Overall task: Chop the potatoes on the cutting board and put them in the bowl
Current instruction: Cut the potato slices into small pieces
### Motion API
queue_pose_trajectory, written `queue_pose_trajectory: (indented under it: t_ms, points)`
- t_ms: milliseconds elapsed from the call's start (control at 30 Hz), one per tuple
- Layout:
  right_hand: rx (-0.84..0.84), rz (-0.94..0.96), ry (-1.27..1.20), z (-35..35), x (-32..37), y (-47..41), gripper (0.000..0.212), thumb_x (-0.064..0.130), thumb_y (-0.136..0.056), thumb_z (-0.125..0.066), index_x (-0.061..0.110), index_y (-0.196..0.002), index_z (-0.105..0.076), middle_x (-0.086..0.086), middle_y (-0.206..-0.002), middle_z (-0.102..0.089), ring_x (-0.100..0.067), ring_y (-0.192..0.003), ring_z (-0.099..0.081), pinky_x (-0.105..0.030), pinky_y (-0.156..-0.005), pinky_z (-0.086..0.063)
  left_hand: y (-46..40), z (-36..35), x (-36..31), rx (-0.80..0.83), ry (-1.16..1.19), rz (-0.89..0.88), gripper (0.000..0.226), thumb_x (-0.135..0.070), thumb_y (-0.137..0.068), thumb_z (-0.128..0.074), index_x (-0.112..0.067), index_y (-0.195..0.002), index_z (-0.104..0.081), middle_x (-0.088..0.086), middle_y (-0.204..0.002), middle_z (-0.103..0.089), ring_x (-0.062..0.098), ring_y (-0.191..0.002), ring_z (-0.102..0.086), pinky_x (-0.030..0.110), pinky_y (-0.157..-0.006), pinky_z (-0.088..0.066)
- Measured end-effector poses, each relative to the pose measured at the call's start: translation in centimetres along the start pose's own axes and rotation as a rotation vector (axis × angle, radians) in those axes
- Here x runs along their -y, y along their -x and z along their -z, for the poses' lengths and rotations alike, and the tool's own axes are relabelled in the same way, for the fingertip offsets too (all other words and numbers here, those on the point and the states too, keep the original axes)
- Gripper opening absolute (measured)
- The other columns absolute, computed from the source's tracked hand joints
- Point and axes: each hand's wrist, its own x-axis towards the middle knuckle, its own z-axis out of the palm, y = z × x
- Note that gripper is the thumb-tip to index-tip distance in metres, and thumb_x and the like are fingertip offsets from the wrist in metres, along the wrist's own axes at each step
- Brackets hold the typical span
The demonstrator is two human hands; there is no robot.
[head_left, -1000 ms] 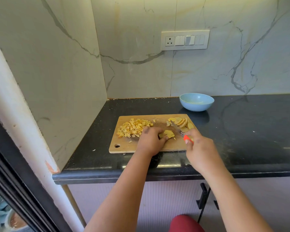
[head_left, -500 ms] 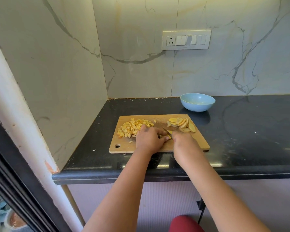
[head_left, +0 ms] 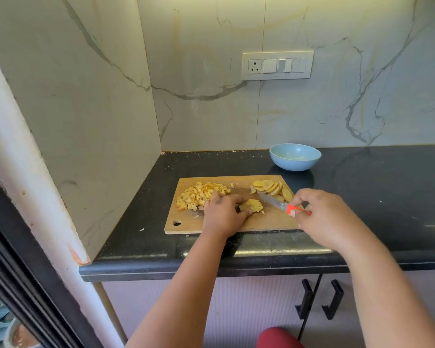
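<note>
Potatoes lie in three lots on my wooden cutting board (head_left: 269, 221), which sits on the black worktop (head_left: 377, 197) near its front edge. Nearest me, below that edge, are two cabinet doors with black handles (head_left: 333, 302), and a patch of red cloth (head_left: 278, 339) shows at the bottom of the view. My left hand (head_left: 222, 213) rests on the middle of the board, fingers curled down over a small stack of potato slices (head_left: 253, 205), pinning it in place with the fingertips. My right hand (head_left: 323, 217) is just beside it, over the board's right end, its grip closed round the orange handle of the knife (head_left: 276, 203); the blade points up and left, its tip close to the fanned slices and clear of the stack I am holding. To the left of my left hand lies the heap of diced potato (head_left: 199, 194), touching the knuckles. Beyond the knife, at the far right corner of the board, lies the row of round slices (head_left: 271, 187), overlapping one another. Behind the board, apart from it, stands the pale blue bowl (head_left: 295, 156); I see no potato in it. Farthest off, on the marble wall, is a white switch plate (head_left: 278, 65).
</note>
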Motion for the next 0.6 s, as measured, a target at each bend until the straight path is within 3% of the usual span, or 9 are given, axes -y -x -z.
queue_pose_trajectory:
  t_ms: [67, 167, 333, 600]
  points:
    - [-0.147, 0.005, -0.090, -1.7, -0.6, -0.3, 0.008, 0.019, -0.095, -0.056, 0.024, -0.098, -0.062, 0.002, -0.080, -0.060, -0.009, -0.062, -0.052, -0.022, -0.048, -0.031, 0.2, 0.2, 0.0, -0.031, 0.039, -0.010, 0.047, -0.058, -0.090, -0.057, -0.033, -0.130, -0.059, -0.011, -0.120, -0.064, 0.020, -0.123, -0.034, 0.036, -0.094, -0.029]
    - [-0.192, 0.062, -0.090, -4.3, -0.3, -0.2, 0.013, 0.015, -0.096, -0.053, 0.020, -0.106, -0.060, 0.007, -0.073, -0.051, -0.006, -0.061, -0.047, -0.017, -0.048, -0.031, 0.3, 0.3, 0.1, -0.048, 0.061, 0.003, 0.041, -0.053, -0.091, -0.059, -0.031, -0.126, -0.063, -0.010, -0.119, -0.065, 0.021, -0.122, -0.035, 0.037, -0.096, -0.032]
    - [-0.138, 0.119, -0.034, -6.4, 0.1, -0.1, 0.010, 0.014, -0.096, -0.052, 0.021, -0.098, -0.058, 0.003, -0.072, -0.054, -0.008, -0.059, -0.046, -0.024, -0.049, -0.031, 0.2, 0.3, -0.2, -0.039, 0.049, 0.023, 0.032, -0.049, -0.092, -0.060, -0.033, -0.119, -0.068, -0.016, -0.123, -0.064, 0.021, -0.123, -0.034, 0.036, -0.097, -0.029]
    - [0.052, 0.015, 0.150, -6.5, 3.0, -0.7, 0.029, 0.001, -0.089, -0.039, 0.019, -0.109, -0.051, -0.002, -0.084, -0.051, -0.017, -0.069, -0.050, -0.029, -0.055, -0.037, 0.2, 0.6, -0.5, -0.025, -0.004, 0.040, 0.028, -0.050, -0.092, -0.058, -0.038, -0.115, -0.069, -0.017, -0.122, -0.063, 0.022, -0.121, -0.035, 0.038, -0.095, -0.027]
